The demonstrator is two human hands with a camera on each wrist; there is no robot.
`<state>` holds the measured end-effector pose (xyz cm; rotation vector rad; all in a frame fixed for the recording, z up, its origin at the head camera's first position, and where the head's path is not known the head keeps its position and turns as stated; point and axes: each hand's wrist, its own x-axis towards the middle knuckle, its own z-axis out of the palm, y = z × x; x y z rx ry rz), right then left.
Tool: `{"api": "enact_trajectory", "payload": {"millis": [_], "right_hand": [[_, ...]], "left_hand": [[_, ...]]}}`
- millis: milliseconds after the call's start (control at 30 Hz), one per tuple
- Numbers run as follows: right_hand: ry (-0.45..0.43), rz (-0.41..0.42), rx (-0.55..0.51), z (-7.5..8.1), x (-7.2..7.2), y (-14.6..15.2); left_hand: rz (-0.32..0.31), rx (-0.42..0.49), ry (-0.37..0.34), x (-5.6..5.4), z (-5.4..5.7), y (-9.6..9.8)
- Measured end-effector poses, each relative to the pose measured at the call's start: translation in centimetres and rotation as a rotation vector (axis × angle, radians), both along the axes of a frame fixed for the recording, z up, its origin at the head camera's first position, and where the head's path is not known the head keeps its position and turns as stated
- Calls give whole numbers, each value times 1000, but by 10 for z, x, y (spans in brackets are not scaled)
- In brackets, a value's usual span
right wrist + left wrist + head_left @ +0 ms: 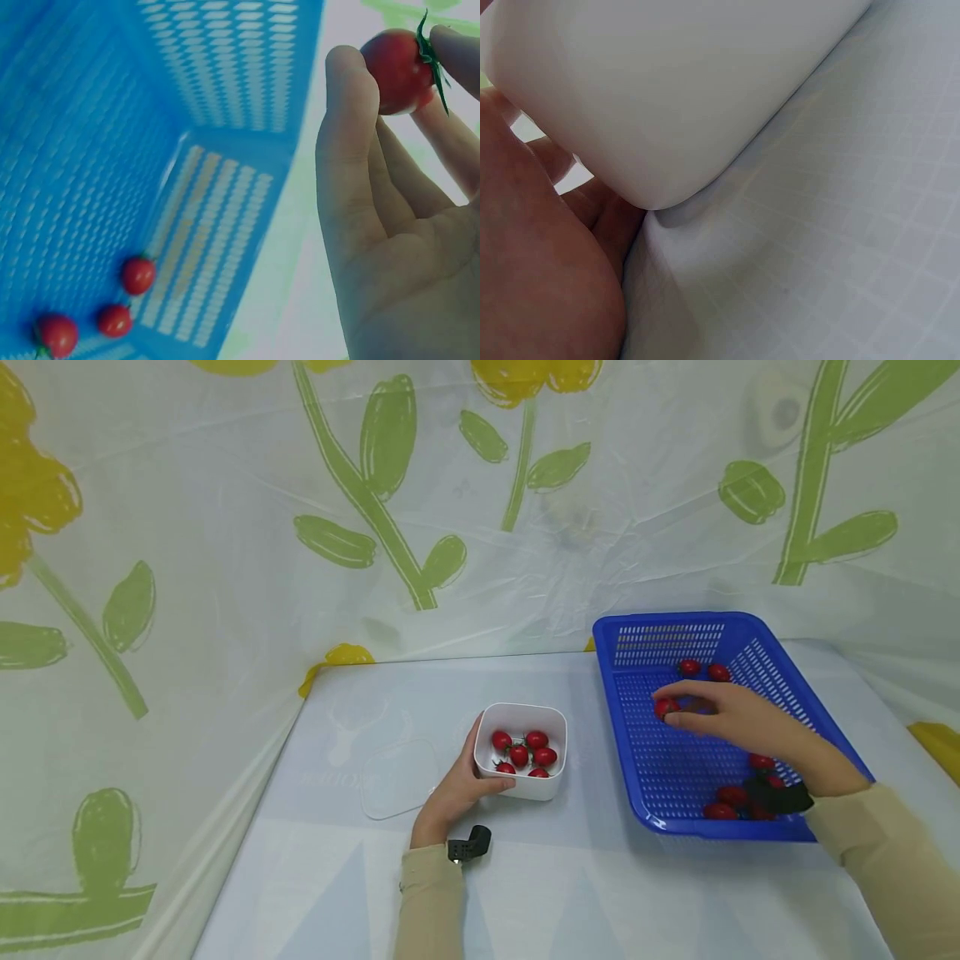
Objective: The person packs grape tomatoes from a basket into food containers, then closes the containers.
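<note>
My left hand grips the near left corner of a small white square container, its thumb along the front rim. Several cherry tomatoes with green stems lie inside. In the left wrist view the container's smooth white wall rises beside my fingers, its base close to the table. Over the blue basket, my right hand pinches one cherry tomato between thumb and fingertips, the green calyx turned to one side. Other tomatoes rest in the basket's near right part, partly behind my wrist.
The blue plastic basket with perforated walls stands on the right of the table. Two more tomatoes lie toward its far side. A translucent flat lid lies left of the white container. A flower-printed sheet hangs behind the table.
</note>
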<state>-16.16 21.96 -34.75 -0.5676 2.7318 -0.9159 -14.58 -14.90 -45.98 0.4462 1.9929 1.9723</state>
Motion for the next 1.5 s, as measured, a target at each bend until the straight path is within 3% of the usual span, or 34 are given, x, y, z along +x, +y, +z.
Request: {"api": "enact_trajectory", "payload": {"millis": [433,700,967,1500], "right_hand": [[92,-33,-178,9,11,-30],[62,-106,-267,9,19,-49],[52,-145,-347,2,25,-72],[54,-225,-509,-18,30,-111]], "left_hand": [[-5,-4,7,-2,-2,0],[-18,19,16,-2,-2,0],[1,3,8,-4,-6,-1],[-10,-9,6,-3,-2,1]]}}
